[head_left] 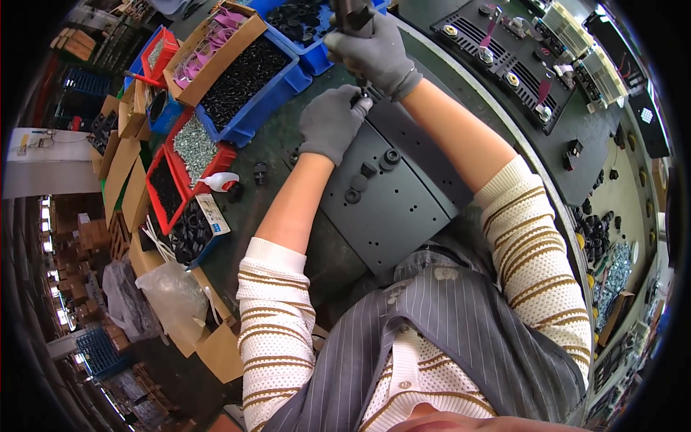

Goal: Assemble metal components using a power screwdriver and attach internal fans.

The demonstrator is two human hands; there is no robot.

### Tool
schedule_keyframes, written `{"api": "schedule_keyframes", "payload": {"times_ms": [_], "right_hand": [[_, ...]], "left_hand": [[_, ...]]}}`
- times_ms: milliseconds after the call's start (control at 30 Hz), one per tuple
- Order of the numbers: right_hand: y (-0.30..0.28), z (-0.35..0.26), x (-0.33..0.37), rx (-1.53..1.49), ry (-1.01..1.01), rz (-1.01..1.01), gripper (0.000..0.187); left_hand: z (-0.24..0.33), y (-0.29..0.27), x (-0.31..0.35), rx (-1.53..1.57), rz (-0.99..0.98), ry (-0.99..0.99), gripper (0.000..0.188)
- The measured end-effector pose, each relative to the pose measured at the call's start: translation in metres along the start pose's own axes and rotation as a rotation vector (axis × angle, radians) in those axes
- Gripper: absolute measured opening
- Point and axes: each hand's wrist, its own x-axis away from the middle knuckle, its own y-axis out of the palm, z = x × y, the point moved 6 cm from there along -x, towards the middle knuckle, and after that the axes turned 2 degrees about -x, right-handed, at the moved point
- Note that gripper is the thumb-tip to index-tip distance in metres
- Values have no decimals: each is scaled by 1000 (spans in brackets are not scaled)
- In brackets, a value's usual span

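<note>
A dark grey sheet-metal box [392, 223] with several small holes lies in front of me. My right hand [378, 61], in a grey glove, is wrapped round a dark power screwdriver [353, 16] above the box's far end. The tool points down toward my left fingertips. My left hand [331, 122], gloved too, is closed at the box's far edge, thumb and finger pinched by the tool's tip; what they pinch is too small to name. On the box's top sit a black ring-shaped fitting [391, 158] and several smaller black round parts [353, 195].
Left of the box stand a blue bin of black screws [288, 93], a carton of pink parts [216, 47], a red bin of silver screws [194, 151] and a white bottle [219, 181]. At the right lie black panels with fitted parts [511, 61].
</note>
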Motion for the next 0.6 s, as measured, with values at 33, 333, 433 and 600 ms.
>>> {"api": "schedule_keyframes", "payload": {"times_ms": [33,333,433,600], "right_hand": [[3,4,0,12,-11,-29,24],[10,7,6,-76,115,-76,23],[4,17,4,-62,124,-50,21],[13,13,0,-24,109,-140,34]], "left_hand": [[0,-1,-1,-2,6,-4,30],[-20,2,3,474,17,-74,25],[-34,-15,26,1070,-96,-417,23],[-50,-7,89,2159,-244,-679,25]]}}
